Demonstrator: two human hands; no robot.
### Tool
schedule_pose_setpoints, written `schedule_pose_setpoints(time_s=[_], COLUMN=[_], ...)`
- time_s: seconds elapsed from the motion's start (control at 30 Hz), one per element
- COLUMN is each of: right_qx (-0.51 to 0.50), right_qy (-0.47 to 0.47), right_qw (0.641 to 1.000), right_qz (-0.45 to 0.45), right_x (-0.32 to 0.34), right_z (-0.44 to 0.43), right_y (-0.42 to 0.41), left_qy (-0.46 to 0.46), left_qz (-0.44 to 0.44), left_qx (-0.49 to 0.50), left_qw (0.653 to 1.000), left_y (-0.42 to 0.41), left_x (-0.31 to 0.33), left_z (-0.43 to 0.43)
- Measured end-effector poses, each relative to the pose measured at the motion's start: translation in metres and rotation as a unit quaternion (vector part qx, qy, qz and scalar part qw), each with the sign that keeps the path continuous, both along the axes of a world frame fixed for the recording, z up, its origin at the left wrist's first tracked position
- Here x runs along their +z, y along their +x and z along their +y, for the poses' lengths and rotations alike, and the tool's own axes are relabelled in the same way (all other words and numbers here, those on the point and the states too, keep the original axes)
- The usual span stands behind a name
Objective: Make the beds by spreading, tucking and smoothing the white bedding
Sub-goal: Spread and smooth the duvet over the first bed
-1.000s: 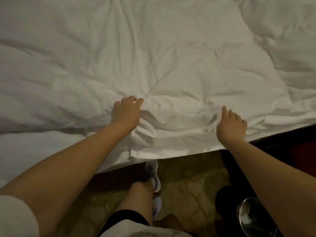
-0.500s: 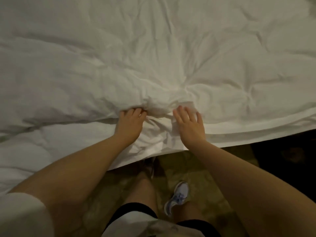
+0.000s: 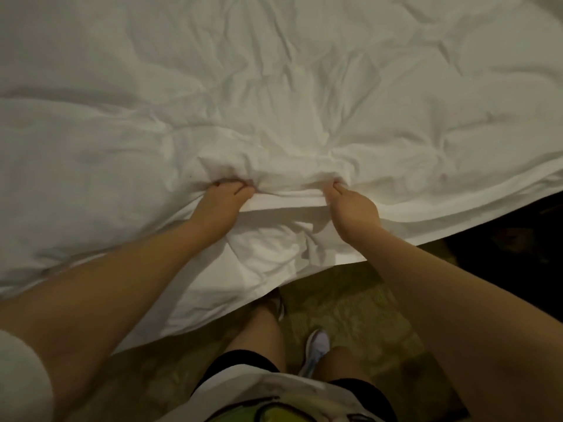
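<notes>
Bedding white, creased, bunched where both hands grip.

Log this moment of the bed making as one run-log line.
step: gripping duvet edge | left hand: shut on duvet | right hand: shut on duvet | duvet: wrinkled, bunched between hands

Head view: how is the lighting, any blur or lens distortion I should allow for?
Head view: dim, warm light; the white duvet reads greyish, no glare; hard shadow under the fold between left hand and right hand; right-hand floor nearly black; wide-angle bowing at the edges; slightly soft.
</notes>
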State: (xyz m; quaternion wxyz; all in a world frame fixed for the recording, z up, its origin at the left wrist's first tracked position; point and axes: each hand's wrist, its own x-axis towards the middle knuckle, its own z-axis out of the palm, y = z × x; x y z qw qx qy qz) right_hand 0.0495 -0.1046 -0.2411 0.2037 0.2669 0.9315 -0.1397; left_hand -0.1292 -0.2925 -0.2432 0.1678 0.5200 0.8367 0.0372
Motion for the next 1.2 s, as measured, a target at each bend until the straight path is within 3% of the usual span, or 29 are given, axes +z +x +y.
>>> schedule_pose_setpoints(time_s=[0.1, 0.13, 0.23, 0.33, 0.4, 0.47, 0.67, 0.9, 1.1, 1.2], right_qx=[-0.028, -0.042, 0.013, 0.033, 0.019, 0.055, 0.169, 0.253, 0.235, 0.207], right_qy=[0.0, 0.002, 0.019, 0.033, 0.025, 0.051, 0.07, 0.048, 0.02, 0.074], right_qw=[0.998, 0.996, 0.999, 0.993, 0.987, 0.988, 0.982, 0.964, 0.972, 0.974], right_qz=[0.058, 0.078, 0.022, -0.108, -0.156, -0.131, -0.042, 0.069, -0.008, -0.058], right_x=[0.022, 0.028, 0.028, 0.004, -0.002, 0.003, 0.03, 0.022, -0.024, -0.036], right_z=[0.004, 0.003, -0.023, -0.072, -0.092, -0.105, -0.162, -0.271, -0.351, -0.373], right_y=[0.02, 0.03, 0.083, 0.156, 0.175, 0.17, 0.092, -0.017, -0.086, -0.107], left_qy=[0.128, 0.132, -0.003, -0.209, -0.239, -0.206, -0.184, -0.211, -0.219, -0.256], left_qz=[-0.046, -0.087, -0.166, -0.088, -0.052, -0.03, 0.032, 0.052, 0.069, 0.071], left_qx=[-0.027, 0.0, 0.074, 0.035, 0.028, 0.069, 0.167, 0.288, 0.24, 0.231], left_qw=[0.99, 0.987, 0.983, 0.973, 0.969, 0.976, 0.968, 0.933, 0.943, 0.936], left_y=[0.039, 0.06, 0.146, 0.216, 0.239, 0.242, 0.192, 0.099, 0.0, -0.049], left_x=[0.02, 0.026, 0.017, -0.007, -0.01, -0.007, 0.017, 0.008, -0.017, -0.024], left_z=[-0.024, -0.031, -0.058, -0.088, -0.105, -0.113, -0.163, -0.27, -0.384, -0.437])
